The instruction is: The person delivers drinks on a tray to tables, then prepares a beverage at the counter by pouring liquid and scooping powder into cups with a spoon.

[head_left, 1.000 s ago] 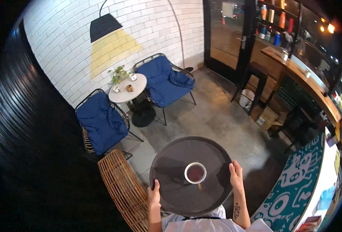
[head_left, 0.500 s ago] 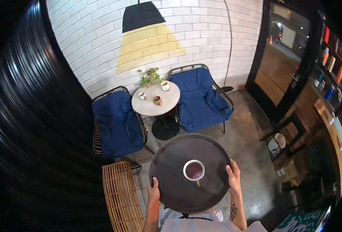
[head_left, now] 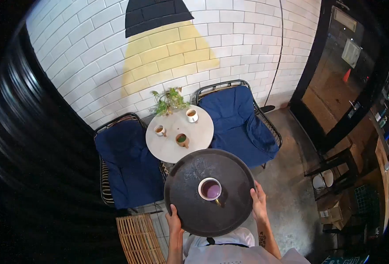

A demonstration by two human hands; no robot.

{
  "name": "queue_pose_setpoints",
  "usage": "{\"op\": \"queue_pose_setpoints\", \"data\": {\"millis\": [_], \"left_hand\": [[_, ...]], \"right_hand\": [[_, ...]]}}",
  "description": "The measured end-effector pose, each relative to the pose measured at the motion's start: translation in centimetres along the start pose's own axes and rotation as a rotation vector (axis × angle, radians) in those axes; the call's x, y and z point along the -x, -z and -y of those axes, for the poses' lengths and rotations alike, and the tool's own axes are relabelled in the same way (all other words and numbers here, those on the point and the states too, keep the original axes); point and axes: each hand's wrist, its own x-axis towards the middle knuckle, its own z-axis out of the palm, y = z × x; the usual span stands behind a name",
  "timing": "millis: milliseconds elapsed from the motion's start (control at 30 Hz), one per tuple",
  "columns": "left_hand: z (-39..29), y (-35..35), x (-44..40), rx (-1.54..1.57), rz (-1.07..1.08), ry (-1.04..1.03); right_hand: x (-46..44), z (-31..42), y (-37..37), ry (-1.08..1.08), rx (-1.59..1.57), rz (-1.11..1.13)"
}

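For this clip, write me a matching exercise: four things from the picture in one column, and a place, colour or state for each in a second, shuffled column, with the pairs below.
Column 1
1. Dark round tray
2. Cup of purplish drink
3. Leafy plant
4. Chair cushions

Column 2
A. blue
B. at the wall-side edge of the small round table
C. held between left hand and right hand
D. standing on the tray

Pairs: 1-C; 2-D; 3-B; 4-A
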Motion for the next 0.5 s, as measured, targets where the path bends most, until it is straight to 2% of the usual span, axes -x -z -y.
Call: {"op": "queue_pose_setpoints", "data": {"millis": [167, 333, 400, 467, 500], "left_hand": [[-2.4, -0.7, -9.4, -0.02, -0.067, -0.005], [-6.5, -1.7, -14.4, 0.013, -0.093, -0.005], [-8.0, -2.5, -15.8, -0.038, -0.288, 0.076], [-8.4, -2.4, -17.8, -0.024, -0.325, 0.06], [-8.6, -2.3, -18.7, -0.011, -0.34, 0.036]], "right_hand": [[-8.4, -1.0, -6.4, -0.042, 0.027, -0.003], [-17.0, -5.0, -9.7, -0.105, -0.053, 0.063], [-20.9, -6.7, -10.7, -0.118, -0.045, 0.075], [-25.7, -8.6, -11.6, -0.136, -0.037, 0.09], [-28.7, -10.1, -11.9, -0.163, 0.105, 0.091]]}}
